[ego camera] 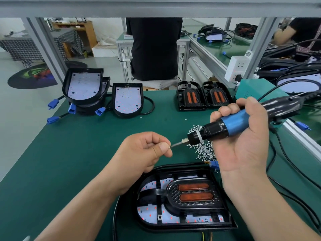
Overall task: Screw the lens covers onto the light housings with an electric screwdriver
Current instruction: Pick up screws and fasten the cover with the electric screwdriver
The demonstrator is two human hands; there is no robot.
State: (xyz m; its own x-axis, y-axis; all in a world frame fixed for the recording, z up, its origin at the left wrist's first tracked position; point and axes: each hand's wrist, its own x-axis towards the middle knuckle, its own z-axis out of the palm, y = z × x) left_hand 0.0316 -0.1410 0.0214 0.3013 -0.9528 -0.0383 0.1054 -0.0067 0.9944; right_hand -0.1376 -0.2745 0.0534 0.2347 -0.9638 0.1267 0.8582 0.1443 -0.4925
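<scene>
A: Blue-and-black electric screwdriver (232, 121), where?
B: Gripped in my right hand (243, 148), bit meeting a tiny screw (169, 146) my left hand (144, 150) pinches.
A: Around it?
B: Silver screw pile (205, 151) behind; black light housing (182, 226) with amber-windowed lens cover (192, 200) lies near, below.

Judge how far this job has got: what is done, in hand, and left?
Done, apparently: two covered lights at the back right, though their screws are too small to see. In hand: the left hand pinches a screw at the bit of the electric screwdriver gripped by the right hand, for the near housing with its cover laid on. Left: the uncovered housings at back left.
</scene>
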